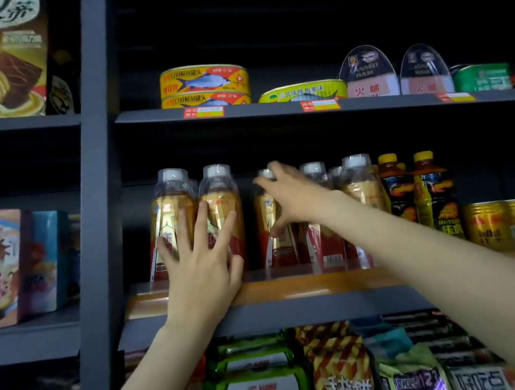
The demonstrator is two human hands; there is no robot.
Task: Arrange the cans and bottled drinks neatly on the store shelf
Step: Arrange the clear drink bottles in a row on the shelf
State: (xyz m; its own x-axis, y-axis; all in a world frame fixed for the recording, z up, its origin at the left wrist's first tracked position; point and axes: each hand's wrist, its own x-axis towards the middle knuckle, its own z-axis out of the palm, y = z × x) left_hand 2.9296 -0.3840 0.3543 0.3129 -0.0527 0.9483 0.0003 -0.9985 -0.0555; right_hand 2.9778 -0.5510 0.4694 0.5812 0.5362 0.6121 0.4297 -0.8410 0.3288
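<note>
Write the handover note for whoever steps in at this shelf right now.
Left hand: open, fingers spread flat against the two leftmost bottles on the middle shelf.
Right hand: gripping the third bottle, fingers over its cap, thumb on the label.
Done: the left pair stands upright, side by side; yellow-capped bottles and gold cans stand further right.
Left: a gap remains between the left pair and the gripped bottle; close it, then line up the bottles behind.

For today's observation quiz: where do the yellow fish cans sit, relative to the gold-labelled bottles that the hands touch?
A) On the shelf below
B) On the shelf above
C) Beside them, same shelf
B: the yellow fish cans sit stacked on the shelf above the gold-labelled bottles.
</note>
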